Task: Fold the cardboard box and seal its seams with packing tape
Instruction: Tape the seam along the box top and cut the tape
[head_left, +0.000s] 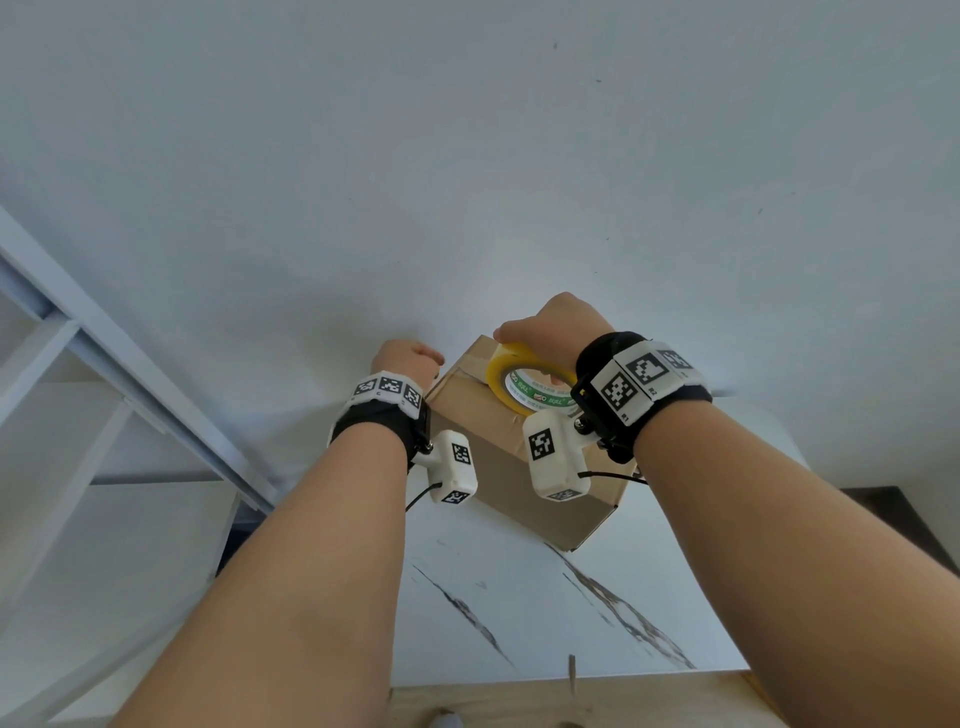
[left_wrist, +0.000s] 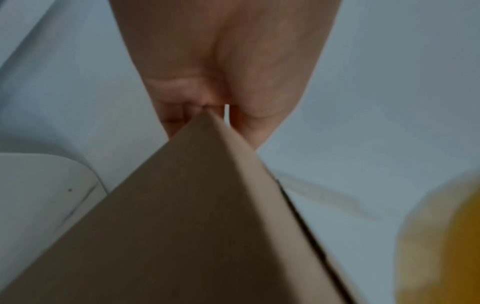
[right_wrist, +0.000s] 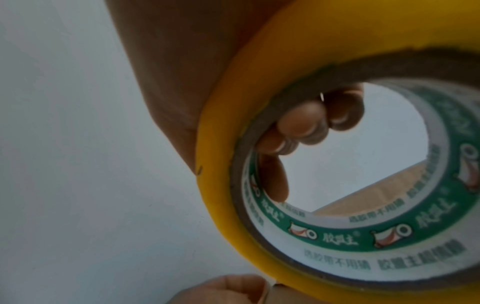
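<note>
The cardboard box (head_left: 511, 467) sits on the white surface (head_left: 649, 597), long axis running near-right to far-left. The right hand (head_left: 558, 325) grips the tape roll (head_left: 524, 384) atop it; the left hand (head_left: 408, 358) clasps its far-left corner.

Both forearms extended; left hand (head_left: 408, 358) fingers curled; right hand (head_left: 558, 325) gripping.
</note>
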